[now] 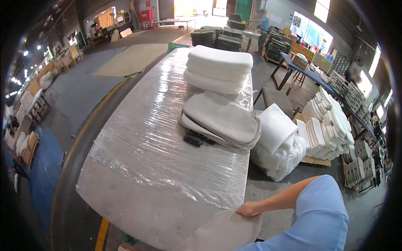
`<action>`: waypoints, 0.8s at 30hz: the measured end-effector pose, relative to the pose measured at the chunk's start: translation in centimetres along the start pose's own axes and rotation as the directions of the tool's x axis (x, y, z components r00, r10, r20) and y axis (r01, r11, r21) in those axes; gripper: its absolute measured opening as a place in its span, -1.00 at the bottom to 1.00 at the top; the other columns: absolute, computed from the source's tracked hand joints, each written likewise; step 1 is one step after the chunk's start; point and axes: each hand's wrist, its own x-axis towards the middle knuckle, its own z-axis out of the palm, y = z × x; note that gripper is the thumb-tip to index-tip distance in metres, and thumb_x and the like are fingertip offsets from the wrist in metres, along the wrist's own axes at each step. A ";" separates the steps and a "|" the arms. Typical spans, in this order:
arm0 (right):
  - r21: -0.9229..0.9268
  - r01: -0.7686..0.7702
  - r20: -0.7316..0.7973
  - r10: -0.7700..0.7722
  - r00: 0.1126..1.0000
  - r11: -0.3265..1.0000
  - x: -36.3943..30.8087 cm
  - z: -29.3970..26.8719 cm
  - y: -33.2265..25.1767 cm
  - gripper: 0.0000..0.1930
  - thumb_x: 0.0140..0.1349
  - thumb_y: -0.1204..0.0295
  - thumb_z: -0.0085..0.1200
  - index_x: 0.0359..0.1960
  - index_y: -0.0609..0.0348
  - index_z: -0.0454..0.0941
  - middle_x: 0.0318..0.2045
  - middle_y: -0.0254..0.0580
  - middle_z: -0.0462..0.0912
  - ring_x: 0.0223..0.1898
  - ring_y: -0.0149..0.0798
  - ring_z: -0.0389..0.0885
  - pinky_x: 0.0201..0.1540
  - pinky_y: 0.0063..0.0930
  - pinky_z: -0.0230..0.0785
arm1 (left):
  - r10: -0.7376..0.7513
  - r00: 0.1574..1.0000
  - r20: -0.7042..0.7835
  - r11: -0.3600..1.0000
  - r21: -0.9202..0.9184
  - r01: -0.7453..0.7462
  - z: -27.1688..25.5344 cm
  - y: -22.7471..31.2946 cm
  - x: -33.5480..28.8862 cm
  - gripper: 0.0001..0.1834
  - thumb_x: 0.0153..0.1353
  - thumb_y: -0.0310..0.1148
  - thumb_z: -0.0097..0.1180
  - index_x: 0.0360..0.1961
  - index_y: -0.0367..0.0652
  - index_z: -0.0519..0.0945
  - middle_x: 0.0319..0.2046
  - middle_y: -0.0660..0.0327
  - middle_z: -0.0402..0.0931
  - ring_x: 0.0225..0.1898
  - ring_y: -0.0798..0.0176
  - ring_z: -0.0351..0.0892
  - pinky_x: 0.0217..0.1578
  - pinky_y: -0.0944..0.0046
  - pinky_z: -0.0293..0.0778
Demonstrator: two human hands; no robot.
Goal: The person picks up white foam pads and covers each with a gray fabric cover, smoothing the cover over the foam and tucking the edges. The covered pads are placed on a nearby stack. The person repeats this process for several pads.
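My right hand (250, 209) comes in from the right in a light blue sleeve. Its fingers are closed on the far right edge of a beige fabric cover (224, 232), which lies at the near end of the table. The cover's near part runs out of the picture. My left hand is out of sight. Farther up the table sits a pile of similar beige covers (222, 117), with a small black object (192, 139) against its near left side. Behind that pile stands a stack of white foam pads (217, 69).
Clear plastic film covers most of the long table (113, 184). Beside its right edge is a plastic bag of white foam (278, 146). Stacked white cushions (328, 125) stand farther right, near a blue-topped bench (310, 71). A person in blue (263, 27) stands far back.
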 end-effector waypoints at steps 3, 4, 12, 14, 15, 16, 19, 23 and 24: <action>-0.368 0.248 0.073 -0.238 0.969 0.896 0.0 -0.3 0.0 -0.42 0.53 -0.03 -0.16 0.33 0.09 0.57 0.26 0.16 0.60 0.26 0.16 0.61 0.17 0.18 0.54 | -0.013 1.000 0.010 1.000 -0.022 0.014 0.4 -1.2 -0.4 -0.51 0.49 -0.04 0.04 0.07 -0.32 0.60 -0.13 -0.22 0.64 -0.04 -0.31 0.63 0.03 -0.15 0.50; -0.322 0.175 0.033 -0.173 0.984 0.930 0.5 -0.3 0.1 -0.45 0.55 0.02 -0.20 0.34 0.08 0.55 0.22 0.19 0.62 0.25 0.18 0.61 0.18 0.16 0.54 | -0.014 1.000 0.013 0.999 -0.029 0.014 0.5 -1.7 -0.6 -0.51 0.50 -0.05 0.03 0.06 -0.33 0.60 -0.14 -0.22 0.65 -0.05 -0.31 0.64 0.02 -0.15 0.50; -0.275 0.106 -0.040 -0.121 0.992 0.956 1.0 0.1 -0.9 -0.36 0.59 -0.04 -0.24 0.05 0.33 0.71 0.01 0.32 0.72 0.12 0.35 0.67 0.21 0.07 0.50 | -0.094 0.991 0.098 0.990 -0.092 0.103 -0.4 -5.5 -4.1 -0.54 0.56 -0.09 -0.08 0.02 -0.34 0.58 -0.10 -0.26 0.63 -0.01 -0.36 0.58 0.05 -0.15 0.45; -0.271 0.145 -0.052 -0.165 0.985 0.951 1.0 -0.1 -0.6 -0.36 0.59 -0.06 -0.21 0.09 0.32 0.69 0.03 0.29 0.72 0.11 0.35 0.67 0.19 0.09 0.50 | -0.076 0.995 0.066 0.992 -0.099 0.082 -0.3 -4.9 -4.3 -0.53 0.60 -0.10 -0.15 0.02 -0.35 0.57 -0.07 -0.30 0.61 -0.01 -0.40 0.56 0.05 -0.16 0.44; -0.292 0.170 -0.028 -0.186 0.982 0.941 1.0 -0.2 -0.6 -0.37 0.58 -0.06 -0.20 0.12 0.31 0.67 0.05 0.29 0.71 0.11 0.35 0.67 0.19 0.09 0.50 | -0.075 0.995 0.064 0.992 -0.094 0.081 -0.3 -4.8 -4.3 -0.52 0.60 -0.10 -0.15 0.01 -0.36 0.57 -0.08 -0.29 0.61 -0.02 -0.38 0.56 0.05 -0.15 0.44; -0.309 0.195 -0.009 -0.208 0.978 0.931 0.8 -0.2 -0.6 -0.37 0.58 -0.07 -0.19 0.15 0.30 0.66 0.06 0.28 0.71 0.10 0.34 0.67 0.19 0.09 0.51 | -0.068 0.996 0.060 0.993 -0.088 0.073 -0.2 -4.9 -4.2 -0.52 0.60 -0.09 -0.15 0.00 -0.37 0.57 -0.08 -0.29 0.61 -0.02 -0.36 0.57 0.04 -0.13 0.44; -0.356 0.255 -0.016 -0.279 0.960 0.899 2.3 -0.2 0.2 -0.35 0.57 -0.10 -0.18 0.25 0.25 0.61 0.11 0.24 0.69 0.10 0.27 0.70 0.16 0.08 0.53 | -0.012 0.997 0.075 0.977 -0.211 0.028 0.2 -5.3 -4.0 -0.50 0.61 -0.08 -0.14 -0.01 -0.40 0.57 -0.09 -0.23 0.62 -0.04 -0.22 0.59 0.02 -0.06 0.46; 0.057 0.169 0.012 -0.170 0.985 0.984 1.1 -0.7 -1.6 -0.28 0.56 -0.18 -0.17 0.25 0.28 0.62 0.27 0.24 0.59 0.25 0.17 0.61 0.25 0.02 0.45 | -0.014 0.994 0.107 0.922 -0.384 0.054 0.0 -5.5 -4.1 -0.45 0.62 -0.03 -0.13 -0.01 -0.42 0.59 -0.06 -0.07 0.66 -0.03 0.03 0.60 0.01 0.05 0.47; 0.144 0.167 0.001 -0.169 0.986 0.975 0.7 -0.6 -1.3 -0.27 0.55 -0.19 -0.15 0.28 0.27 0.61 0.30 0.22 0.57 0.27 0.13 0.59 0.27 0.01 0.43 | -0.021 0.994 0.103 0.885 -0.462 0.067 -0.1 -5.3 -4.2 -0.44 0.62 -0.02 -0.13 0.01 -0.42 0.59 -0.04 -0.03 0.66 -0.02 0.05 0.60 0.02 0.05 0.48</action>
